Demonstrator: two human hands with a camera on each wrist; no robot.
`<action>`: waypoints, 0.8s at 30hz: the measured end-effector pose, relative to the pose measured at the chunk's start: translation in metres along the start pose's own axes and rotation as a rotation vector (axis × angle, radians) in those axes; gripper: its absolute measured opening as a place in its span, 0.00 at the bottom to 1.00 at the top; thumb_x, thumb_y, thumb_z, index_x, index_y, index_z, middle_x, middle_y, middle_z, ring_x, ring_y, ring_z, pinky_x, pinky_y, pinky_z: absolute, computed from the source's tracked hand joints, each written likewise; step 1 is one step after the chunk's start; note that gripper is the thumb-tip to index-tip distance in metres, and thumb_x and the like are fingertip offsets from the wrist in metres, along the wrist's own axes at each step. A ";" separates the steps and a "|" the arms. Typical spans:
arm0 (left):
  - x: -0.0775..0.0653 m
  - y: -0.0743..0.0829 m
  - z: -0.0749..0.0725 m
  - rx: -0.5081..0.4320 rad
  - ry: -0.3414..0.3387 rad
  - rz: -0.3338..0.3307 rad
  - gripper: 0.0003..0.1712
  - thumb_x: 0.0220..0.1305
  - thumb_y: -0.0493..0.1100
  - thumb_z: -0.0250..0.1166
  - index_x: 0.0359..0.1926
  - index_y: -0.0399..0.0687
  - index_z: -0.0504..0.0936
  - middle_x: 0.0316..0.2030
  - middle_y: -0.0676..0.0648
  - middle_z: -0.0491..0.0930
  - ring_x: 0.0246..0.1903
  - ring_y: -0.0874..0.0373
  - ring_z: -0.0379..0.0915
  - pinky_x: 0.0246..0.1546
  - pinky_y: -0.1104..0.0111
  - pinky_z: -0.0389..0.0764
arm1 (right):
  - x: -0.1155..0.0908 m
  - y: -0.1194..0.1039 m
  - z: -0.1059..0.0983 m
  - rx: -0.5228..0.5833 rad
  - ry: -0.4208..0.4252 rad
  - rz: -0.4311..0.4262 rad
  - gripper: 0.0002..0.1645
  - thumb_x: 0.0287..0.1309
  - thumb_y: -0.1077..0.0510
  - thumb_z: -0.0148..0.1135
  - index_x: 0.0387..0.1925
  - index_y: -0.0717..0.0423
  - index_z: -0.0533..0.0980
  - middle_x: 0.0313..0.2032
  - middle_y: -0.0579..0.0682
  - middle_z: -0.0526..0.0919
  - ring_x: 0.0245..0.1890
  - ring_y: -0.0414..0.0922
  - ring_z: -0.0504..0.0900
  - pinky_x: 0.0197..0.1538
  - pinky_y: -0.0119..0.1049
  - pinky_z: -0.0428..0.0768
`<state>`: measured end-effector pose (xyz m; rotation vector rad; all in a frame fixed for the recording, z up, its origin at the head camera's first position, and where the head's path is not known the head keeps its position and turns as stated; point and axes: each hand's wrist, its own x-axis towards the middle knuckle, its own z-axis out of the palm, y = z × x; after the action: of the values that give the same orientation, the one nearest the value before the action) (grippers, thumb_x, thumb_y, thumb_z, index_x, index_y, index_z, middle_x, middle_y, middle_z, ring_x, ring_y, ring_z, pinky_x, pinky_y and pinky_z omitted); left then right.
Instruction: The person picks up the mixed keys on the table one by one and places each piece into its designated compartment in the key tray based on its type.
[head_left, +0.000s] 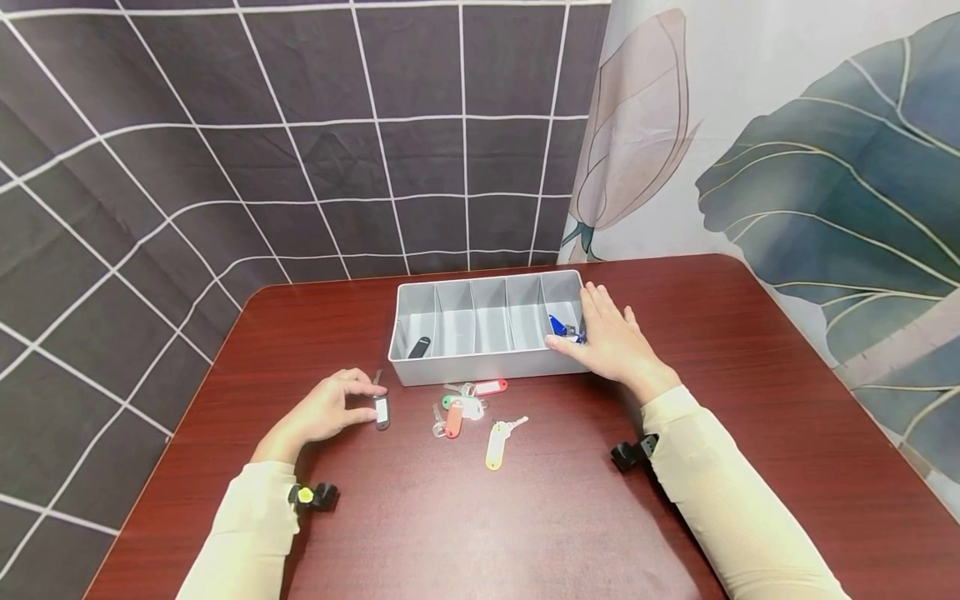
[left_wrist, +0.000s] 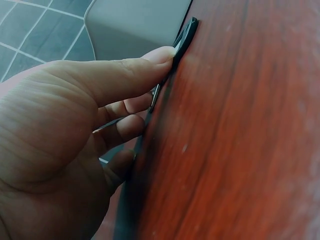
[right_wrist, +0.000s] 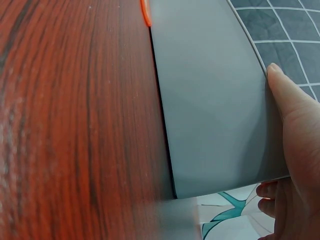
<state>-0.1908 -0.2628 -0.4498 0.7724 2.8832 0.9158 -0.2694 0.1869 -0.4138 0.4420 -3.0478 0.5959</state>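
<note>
My left hand (head_left: 330,406) pinches a black key tag (head_left: 382,412) with a white label, low over the table to the left of the tray. In the left wrist view the thumb presses along the tag (left_wrist: 187,39), with the other fingers loosely bent behind. A key (head_left: 377,377) sticks out past the fingertips. At the right end of a grey compartment tray (head_left: 487,367), my right hand (head_left: 618,346) rests with straight fingers along the side and the thumb over the front rim. Blue key tags (head_left: 558,326) lie in the rightmost compartment, partly hidden by that thumb. Another black tag (head_left: 420,347) is in the leftmost compartment.
Before the tray lie a red tag (head_left: 491,387), a green tag (head_left: 447,402), a white tag (head_left: 472,407), an orange-red tag (head_left: 453,419) and a yellow tag (head_left: 495,446), with keys among them. A tiled-pattern curtain (head_left: 420,158) hangs behind the wooden table (head_left: 540,517).
</note>
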 end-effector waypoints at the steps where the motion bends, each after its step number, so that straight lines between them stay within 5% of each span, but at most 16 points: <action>1: 0.000 0.000 0.000 -0.003 0.001 0.000 0.18 0.48 0.40 0.76 0.43 0.48 0.88 0.34 0.55 0.76 0.37 0.60 0.71 0.42 0.63 0.75 | 0.000 0.000 0.000 0.001 -0.004 0.003 0.71 0.46 0.15 0.46 0.75 0.59 0.43 0.75 0.57 0.43 0.75 0.51 0.39 0.67 0.65 0.43; 24: 0.000 -0.002 0.001 -0.039 0.041 -0.088 0.11 0.44 0.50 0.79 0.22 0.63 0.82 0.21 0.62 0.74 0.25 0.65 0.69 0.28 0.71 0.71 | -0.001 -0.001 0.000 0.018 -0.012 0.005 0.71 0.46 0.15 0.46 0.75 0.59 0.41 0.75 0.57 0.42 0.75 0.51 0.38 0.67 0.65 0.43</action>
<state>-0.1914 -0.2644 -0.4516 0.6262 2.8982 0.9854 -0.2684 0.1866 -0.4138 0.4394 -3.0578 0.6239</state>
